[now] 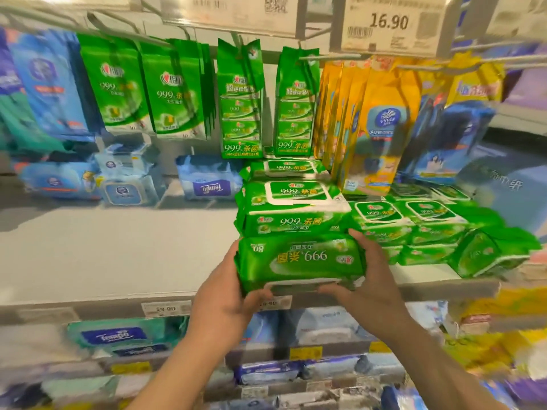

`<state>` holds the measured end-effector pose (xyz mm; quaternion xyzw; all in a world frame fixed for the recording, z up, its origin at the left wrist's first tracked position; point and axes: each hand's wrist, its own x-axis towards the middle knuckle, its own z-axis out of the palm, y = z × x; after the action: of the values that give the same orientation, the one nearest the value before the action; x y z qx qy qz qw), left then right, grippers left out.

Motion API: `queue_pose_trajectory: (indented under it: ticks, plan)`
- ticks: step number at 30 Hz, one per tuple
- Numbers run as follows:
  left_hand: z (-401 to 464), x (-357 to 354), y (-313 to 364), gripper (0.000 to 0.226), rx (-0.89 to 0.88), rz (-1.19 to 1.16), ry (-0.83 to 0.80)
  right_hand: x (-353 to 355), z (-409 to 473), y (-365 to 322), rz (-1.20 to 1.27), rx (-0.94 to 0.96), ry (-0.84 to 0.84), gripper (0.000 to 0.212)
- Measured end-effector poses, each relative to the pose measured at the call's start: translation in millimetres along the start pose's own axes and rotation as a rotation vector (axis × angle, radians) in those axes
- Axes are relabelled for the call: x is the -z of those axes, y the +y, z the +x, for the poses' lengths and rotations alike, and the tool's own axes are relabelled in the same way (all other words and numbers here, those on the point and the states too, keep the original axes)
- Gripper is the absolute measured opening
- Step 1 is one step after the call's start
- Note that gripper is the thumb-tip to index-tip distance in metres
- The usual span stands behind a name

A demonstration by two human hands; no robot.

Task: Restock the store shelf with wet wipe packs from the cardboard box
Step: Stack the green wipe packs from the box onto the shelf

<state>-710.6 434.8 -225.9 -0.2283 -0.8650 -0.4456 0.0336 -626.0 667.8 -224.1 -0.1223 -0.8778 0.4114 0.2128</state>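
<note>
Both hands gripped one green wet wipe pack (299,263), print upside down, over the shelf (112,255) front edge. Left hand (220,300) curled round its 9 o'clock end; right hand (368,287) round the 3 o'clock end, thumb under. Stacked green packs (291,208) sat just behind at 12 o'clock.

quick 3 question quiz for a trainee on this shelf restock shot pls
1. True or false: both hands grip one green wet wipe pack.
2. How does the print on the held pack read to the camera? A upright B upside down C hidden
3. What lies on the shelf directly behind the held pack?

Key
1. True: left hand and right hand hold its ends.
2. B
3. A stack of matching green packs.
</note>
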Motion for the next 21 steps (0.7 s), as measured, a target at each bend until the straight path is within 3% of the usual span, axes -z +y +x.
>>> queue_pose_trajectory:
  ticks: [3, 7, 12, 16, 21]
  plan:
    - [6, 11, 4, 0.069, 0.029, 0.092, 0.004, 4, 16, -8, -0.075, 0.011, -0.069, 0.105]
    - [14, 8, 14, 0.061, 0.098, 0.159, -0.005, -4, 18, -11, -0.051, 0.026, -0.036, 0.099]
    - [14, -1, 20, 0.066, 0.130, 0.139, -0.034, -10, 11, -6, 0.002, 0.018, 0.043, 0.100]
    - [-7, 1, 17, 0.061, 0.089, 0.092, -0.035, -21, 5, -1, -0.024, 0.043, 0.131, 0.105]
    - [-44, 25, 4, 0.091, 0.163, 0.217, 0.076, -32, -3, -7, -0.258, 0.296, 0.396, 0.074]
